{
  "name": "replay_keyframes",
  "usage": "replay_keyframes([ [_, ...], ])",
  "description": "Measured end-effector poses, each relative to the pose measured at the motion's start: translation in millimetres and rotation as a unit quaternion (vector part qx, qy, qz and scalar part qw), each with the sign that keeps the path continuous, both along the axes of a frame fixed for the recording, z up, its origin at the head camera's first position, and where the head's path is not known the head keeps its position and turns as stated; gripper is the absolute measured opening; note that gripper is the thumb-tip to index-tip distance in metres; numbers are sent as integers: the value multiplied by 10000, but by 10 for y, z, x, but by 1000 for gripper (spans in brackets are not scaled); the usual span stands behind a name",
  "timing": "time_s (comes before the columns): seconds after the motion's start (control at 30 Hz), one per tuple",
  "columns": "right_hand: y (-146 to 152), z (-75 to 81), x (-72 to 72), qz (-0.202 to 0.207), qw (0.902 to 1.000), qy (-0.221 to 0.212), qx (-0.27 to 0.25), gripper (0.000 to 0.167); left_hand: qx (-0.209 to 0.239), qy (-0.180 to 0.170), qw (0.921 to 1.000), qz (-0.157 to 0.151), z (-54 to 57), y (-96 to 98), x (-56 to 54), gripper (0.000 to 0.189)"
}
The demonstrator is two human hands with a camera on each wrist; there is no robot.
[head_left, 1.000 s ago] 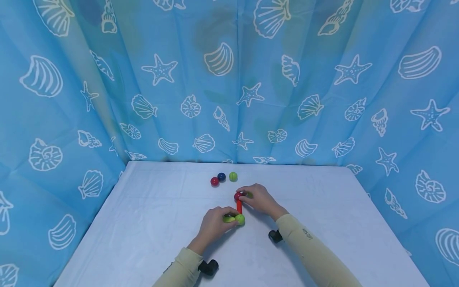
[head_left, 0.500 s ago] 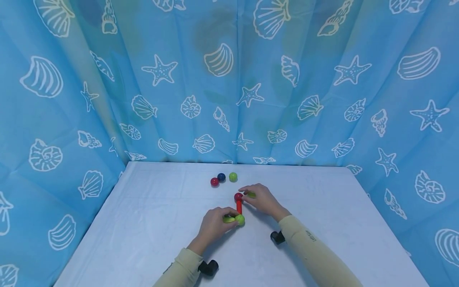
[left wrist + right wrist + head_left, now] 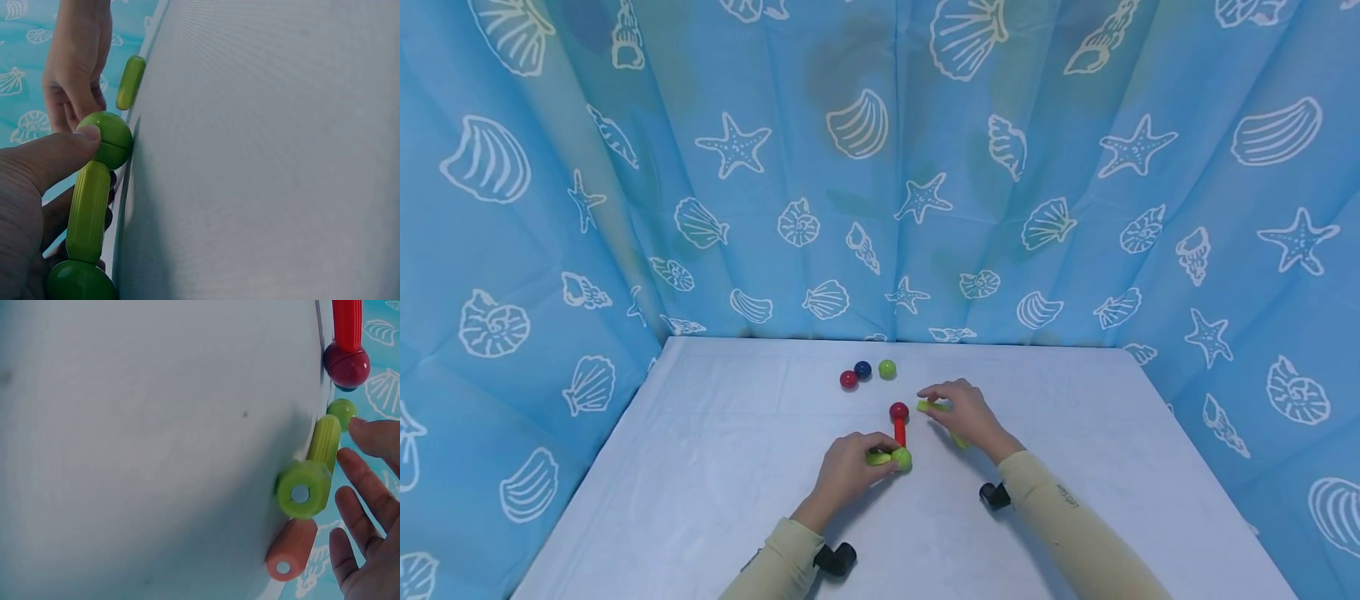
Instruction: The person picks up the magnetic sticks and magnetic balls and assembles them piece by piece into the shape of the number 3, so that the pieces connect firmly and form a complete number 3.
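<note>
Left hand (image 3: 850, 468) curls round a green bar (image 3: 88, 212), thumb on the green ball (image 3: 109, 145) at one end; a lower ball (image 3: 81, 282) sits at the other. From the thumbed ball a red bar (image 3: 900, 432) runs to a red ball (image 3: 898, 412). Right hand (image 3: 964, 412) has fingers parted beside a loose bar (image 3: 324, 440), near an orange bar (image 3: 294, 547); contact cannot be confirmed. Further red (image 3: 848, 380), blue (image 3: 862, 369) and green (image 3: 887, 369) balls lie across the table (image 3: 715, 442)
</note>
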State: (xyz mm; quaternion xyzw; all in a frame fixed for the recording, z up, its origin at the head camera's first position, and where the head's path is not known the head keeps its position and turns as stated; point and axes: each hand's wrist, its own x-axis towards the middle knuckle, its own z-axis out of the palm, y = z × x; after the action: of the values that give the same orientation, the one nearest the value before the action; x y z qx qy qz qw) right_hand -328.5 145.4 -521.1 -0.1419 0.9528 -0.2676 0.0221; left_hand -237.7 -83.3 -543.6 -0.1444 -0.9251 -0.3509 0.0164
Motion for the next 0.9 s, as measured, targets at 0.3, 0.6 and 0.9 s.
replay_keyframes([
  [0.3, 53, -19, -25, -120, 9997, 82, 216, 31, -13, 81, 10000, 21, -12, 7, -2, 28],
  [0.6, 42, -41, -70, -170, 9992, -82, 355, 27, 28, 85, 10000, -5, 0, 1, 7, 28],
  [0.9, -37, -1, -71, 52, 9986, -204, 483, 34, 35, -24, 10000, 22, -3, 7, -1, 29],
])
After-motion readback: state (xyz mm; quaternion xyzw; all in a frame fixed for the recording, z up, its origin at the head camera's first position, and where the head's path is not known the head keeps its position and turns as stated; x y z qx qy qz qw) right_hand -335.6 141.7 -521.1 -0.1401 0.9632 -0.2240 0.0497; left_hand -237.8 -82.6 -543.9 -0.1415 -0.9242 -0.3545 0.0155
